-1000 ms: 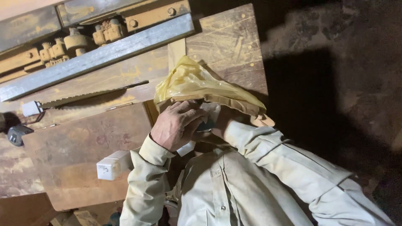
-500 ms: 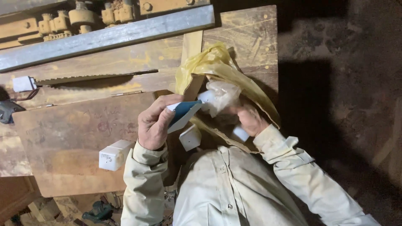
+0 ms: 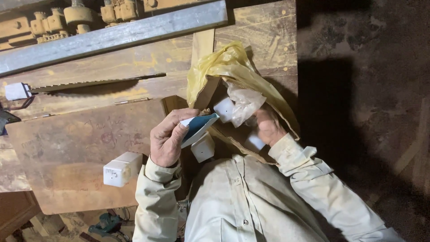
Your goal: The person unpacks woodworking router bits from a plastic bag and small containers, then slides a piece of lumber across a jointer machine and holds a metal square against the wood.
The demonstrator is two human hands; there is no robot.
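My left hand (image 3: pixel 168 141) pinches a small blue and white card (image 3: pixel 198 127) in front of my chest. My right hand (image 3: pixel 268 125) is inside the mouth of a yellow plastic bag (image 3: pixel 224 67) that lies on the wooden bench. It grips a crumpled clear plastic wrapper (image 3: pixel 245 104), and a white block (image 3: pixel 223 109) sits against that wrapper. Two more small white boxes (image 3: pixel 202 148) (image 3: pixel 256 142) show at the bag's opening, just below my hands. My beige shirt sleeves cover both forearms.
A worn wooden bench (image 3: pixel 67 148) fills the left. On its near part lies a white box (image 3: pixel 122 168), and another (image 3: pixel 17 91) sits at the far left. A long saw blade (image 3: pixel 98 83) and a grey metal rail (image 3: pixel 116 38) cross the bench top. Dark floor (image 3: pixel 367 112) is on the right.
The yellow bag has been opened up. My left hand moved off the bag and now holds the blue and white card. My right hand has drawn the clear wrapper and white block into sight.
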